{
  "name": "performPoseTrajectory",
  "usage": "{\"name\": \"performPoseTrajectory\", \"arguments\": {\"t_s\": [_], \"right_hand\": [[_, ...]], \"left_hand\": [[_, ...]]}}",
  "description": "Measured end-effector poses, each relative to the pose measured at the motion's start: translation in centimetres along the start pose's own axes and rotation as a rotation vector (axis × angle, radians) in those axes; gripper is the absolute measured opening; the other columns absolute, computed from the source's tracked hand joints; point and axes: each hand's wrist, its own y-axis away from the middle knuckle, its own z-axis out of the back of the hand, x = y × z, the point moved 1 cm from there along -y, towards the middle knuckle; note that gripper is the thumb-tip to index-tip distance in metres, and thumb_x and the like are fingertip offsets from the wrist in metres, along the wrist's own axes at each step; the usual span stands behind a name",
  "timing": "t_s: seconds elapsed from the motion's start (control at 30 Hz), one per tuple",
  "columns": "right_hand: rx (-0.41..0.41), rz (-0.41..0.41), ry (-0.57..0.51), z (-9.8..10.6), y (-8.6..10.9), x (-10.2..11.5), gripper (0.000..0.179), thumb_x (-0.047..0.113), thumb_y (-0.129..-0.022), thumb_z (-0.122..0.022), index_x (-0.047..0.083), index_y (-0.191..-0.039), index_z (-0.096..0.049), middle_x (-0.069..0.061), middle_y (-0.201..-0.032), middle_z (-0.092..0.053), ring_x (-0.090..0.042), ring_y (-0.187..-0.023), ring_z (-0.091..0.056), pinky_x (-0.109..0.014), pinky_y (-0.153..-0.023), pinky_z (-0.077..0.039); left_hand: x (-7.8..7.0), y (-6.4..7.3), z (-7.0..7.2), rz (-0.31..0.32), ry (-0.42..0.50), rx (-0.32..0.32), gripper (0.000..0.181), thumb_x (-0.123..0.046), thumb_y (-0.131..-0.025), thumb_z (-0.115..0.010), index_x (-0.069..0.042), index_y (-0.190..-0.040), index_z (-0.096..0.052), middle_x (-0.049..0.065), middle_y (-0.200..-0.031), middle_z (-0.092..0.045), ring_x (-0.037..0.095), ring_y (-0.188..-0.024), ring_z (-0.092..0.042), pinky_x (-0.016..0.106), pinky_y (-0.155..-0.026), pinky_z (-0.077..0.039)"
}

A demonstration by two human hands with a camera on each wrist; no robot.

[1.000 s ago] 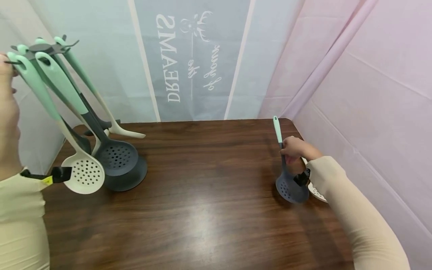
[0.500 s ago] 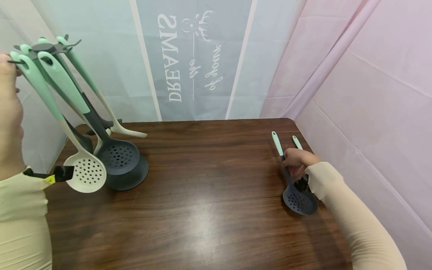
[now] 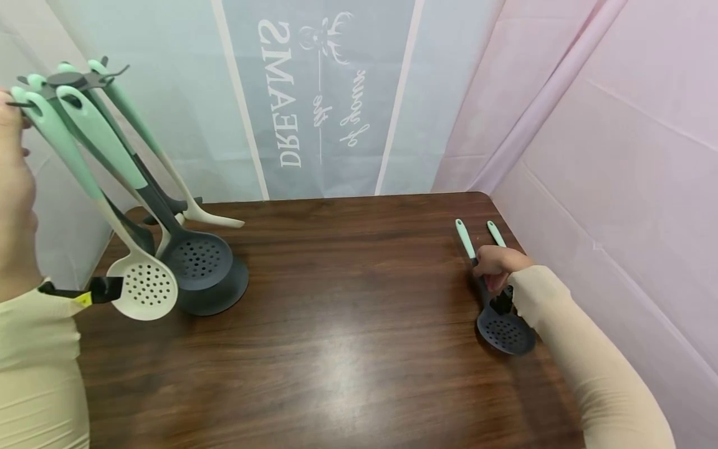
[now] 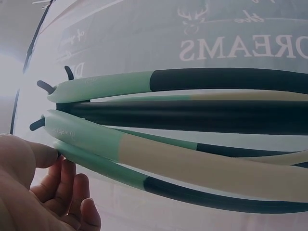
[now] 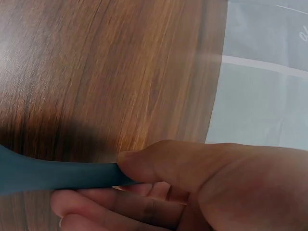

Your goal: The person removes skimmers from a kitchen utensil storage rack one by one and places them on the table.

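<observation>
A dark grey slotted skimmer (image 3: 507, 333) with a mint handle lies at the table's right side. My right hand (image 3: 499, 265) grips its shaft (image 5: 72, 175) between thumb and fingers. At the left stands a dark rotating utensil rack (image 3: 68, 79), hung with several mint-handled utensils. Among them are a white skimmer (image 3: 144, 290) and another dark skimmer (image 3: 199, 260). My left hand (image 3: 14, 187) is up at the rack's top. In the left wrist view its thumb and forefinger pinch a dark hook tip at a mint handle's end (image 4: 96, 166).
Beside the held skimmer lies another utensil, its mint handle (image 3: 496, 232) showing and its head hidden behind my right arm. The brown wooden table (image 3: 336, 280) meets a printed cloth (image 3: 331, 125) at the back and a pale cloth wall (image 3: 628, 187) at the right.
My right hand has brought the dark skimmer slightly nearer and to the right, down onto the table. The other utensil's handle has come into view. My left hand stays at the rack.
</observation>
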Motion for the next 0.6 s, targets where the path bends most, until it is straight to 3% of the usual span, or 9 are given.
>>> {"name": "performPoseTrajectory", "arguments": {"t_s": [0.1,0.2,0.33,0.43,0.6], "right_hand": [[0.007,-0.023,0.017,0.0,-0.1,0.0,0.022,0.008,-0.100,-0.055,-0.007,-0.086,-0.062,-0.013,-0.068,-0.070,-0.016,-0.057,-0.070,-0.029,-0.055,-0.059],[-0.002,-0.032,0.014,-0.1,-0.3,-0.1,0.022,0.008,-0.099,-0.056,-0.006,-0.084,-0.063,-0.013,-0.068,-0.070,-0.015,-0.056,-0.070,-0.029,-0.055,-0.059],[-0.018,-0.020,-0.003,-0.2,-0.4,-0.3,0.020,0.007,-0.100,-0.056,-0.004,-0.084,-0.061,-0.014,-0.068,-0.069,-0.016,-0.057,-0.070,-0.031,-0.056,-0.060],[-0.021,-0.018,-0.014,-0.2,-0.3,-0.3,0.020,0.007,-0.100,-0.056,-0.004,-0.084,-0.059,-0.014,-0.068,-0.068,-0.016,-0.056,-0.070,-0.031,-0.056,-0.060],[-0.031,-0.016,-0.013,-0.2,-0.4,-0.2,0.019,0.007,-0.100,-0.056,-0.002,-0.084,-0.058,-0.015,-0.069,-0.068,-0.017,-0.057,-0.070,-0.033,-0.057,-0.060]], "left_hand": [[-0.5,0.3,0.2,0.020,-0.009,-0.014,0.031,-0.033,-0.108,-0.046,-0.025,-0.134,-0.062,-0.032,-0.105,-0.053,-0.009,-0.103,-0.046,0.012,-0.094,-0.033],[0.1,0.0,0.2,0.055,0.011,-0.010,0.029,-0.033,-0.108,-0.047,-0.028,-0.133,-0.062,-0.031,-0.105,-0.055,-0.009,-0.104,-0.045,0.012,-0.094,-0.033],[0.6,-0.3,0.2,0.055,0.024,-0.010,0.029,-0.033,-0.108,-0.048,-0.028,-0.132,-0.062,-0.030,-0.106,-0.056,-0.008,-0.104,-0.047,0.012,-0.094,-0.033],[0.0,0.0,0.3,0.052,0.013,-0.007,0.029,-0.033,-0.108,-0.047,-0.027,-0.133,-0.061,-0.031,-0.105,-0.055,-0.009,-0.104,-0.047,0.012,-0.094,-0.033],[0.6,-0.5,0.4,0.087,0.044,-0.010,0.028,-0.033,-0.108,-0.049,-0.029,-0.132,-0.062,-0.029,-0.106,-0.056,-0.008,-0.103,-0.046,0.011,-0.092,-0.032]]}}
